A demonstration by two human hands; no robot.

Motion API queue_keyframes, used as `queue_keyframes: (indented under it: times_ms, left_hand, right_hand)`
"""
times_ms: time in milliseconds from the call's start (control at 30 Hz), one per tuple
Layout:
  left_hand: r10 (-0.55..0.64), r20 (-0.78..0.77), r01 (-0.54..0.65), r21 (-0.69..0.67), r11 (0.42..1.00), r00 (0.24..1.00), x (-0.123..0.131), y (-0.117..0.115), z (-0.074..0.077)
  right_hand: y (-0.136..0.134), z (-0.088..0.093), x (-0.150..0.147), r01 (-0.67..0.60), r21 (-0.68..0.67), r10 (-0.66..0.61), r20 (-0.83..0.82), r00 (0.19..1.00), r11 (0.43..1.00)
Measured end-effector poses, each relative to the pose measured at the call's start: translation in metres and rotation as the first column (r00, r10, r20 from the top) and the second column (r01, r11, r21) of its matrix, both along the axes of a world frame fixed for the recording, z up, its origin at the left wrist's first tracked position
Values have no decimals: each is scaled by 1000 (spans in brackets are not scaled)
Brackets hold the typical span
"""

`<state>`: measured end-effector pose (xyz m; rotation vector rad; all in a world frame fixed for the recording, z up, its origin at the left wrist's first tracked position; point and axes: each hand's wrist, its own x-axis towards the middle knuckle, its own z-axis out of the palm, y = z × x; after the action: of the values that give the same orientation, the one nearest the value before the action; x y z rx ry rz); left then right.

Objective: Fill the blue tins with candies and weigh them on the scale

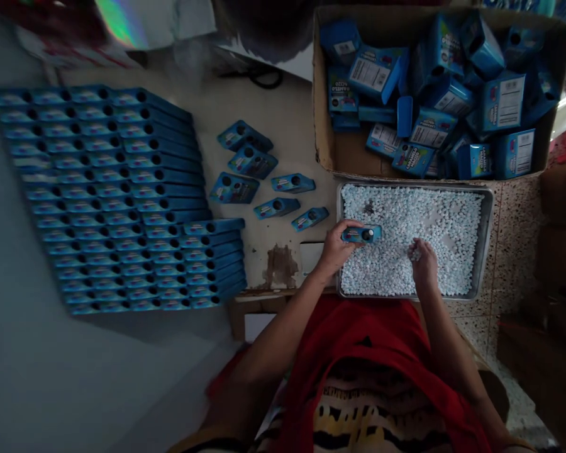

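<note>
My left hand [336, 246] grips a small blue box [362, 234] with a round hole, held over the left part of a metal tray [485, 214]. The tray is full of small white candies [434, 220]. My right hand [422, 261] rests in the candies with its fingers closed on a pinch of them, a little to the right of the box.
A cardboard carton [330, 154] behind the tray holds several jumbled blue boxes. Several filled-looking blue boxes [290, 184] lie loose on the table left of the tray. Rows of stacked blue boxes [117, 201] cover the table's left side. A speckled floor shows at right.
</note>
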<state>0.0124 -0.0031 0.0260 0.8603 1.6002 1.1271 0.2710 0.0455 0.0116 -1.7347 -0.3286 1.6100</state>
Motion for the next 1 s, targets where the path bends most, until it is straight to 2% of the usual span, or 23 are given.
queue_keyframes:
  times_ms: [33,67,100,133,167,200,267,400,467,533,600,633,700,733,800,867,900,933,1000]
  left_hand:
    - [-9,23,9,9,1000,1000,-3,2,2]
    - [-17,34,16,15,1000,999,-6,4,5]
    - [-14,34,13,22,1000,999,-9,7,8]
    - [-5,29,4,33,999,1000,-11,9,11]
    - [5,28,-7,46,999,1000,-14,12,15]
    - [13,33,-15,57,998,999,-17,14,18]
    - [16,47,-19,64,998,999,-20,20,24]
    - [40,49,-43,53,998,998,-19,32,39]
    - [66,27,-67,66,996,997,-24,35,52]
    - [102,-50,-99,62,993,994,-41,37,70]
    - [194,-206,-185,59,981,959,-78,39,91]
    - [256,-304,-247,68,967,917,-103,41,100]
    - [387,-473,-376,122,918,791,-167,52,113]
    - [437,-540,-436,138,889,719,-202,61,114]
    - [536,-601,-576,150,804,593,-268,85,101]
    - [553,-624,-648,96,755,552,-320,111,73]
    - [556,-637,-683,63,728,534,-338,122,56]
    - [525,-645,-676,17,737,555,-350,130,38]
    - [417,-657,-538,21,843,628,-362,134,9]
  right_hand:
    - [2,0,-3,-96,71,89,95,991,993]
    - [4,0,-5,-236,137,203,220,954,962]
    - [7,1,-6,-399,181,316,365,876,899]
    - [9,2,-6,-554,195,399,509,763,810]
    - [12,3,-5,-669,186,439,625,645,719]
    - [14,5,-4,-736,170,445,701,557,655]
    - [18,6,0,-791,146,419,783,460,595]
    - [21,6,6,-767,145,364,815,450,625]
    - [21,6,9,-762,147,351,821,450,631]
    - [20,3,13,-777,134,344,842,417,615]
    - [18,-2,21,-791,107,311,881,357,603]
    - [17,-6,26,-790,94,292,897,331,606]
    - [12,-12,36,-774,79,268,912,311,628]
    - [8,-14,40,-759,76,262,912,314,646]
    - [-2,-11,45,-724,71,252,910,329,687]
    - [-10,4,41,-690,93,222,909,353,718]
    - [-11,15,35,-678,123,197,906,375,724]
    - [-8,30,26,-675,166,170,899,403,719]
    - [9,63,2,-691,273,124,876,467,669]
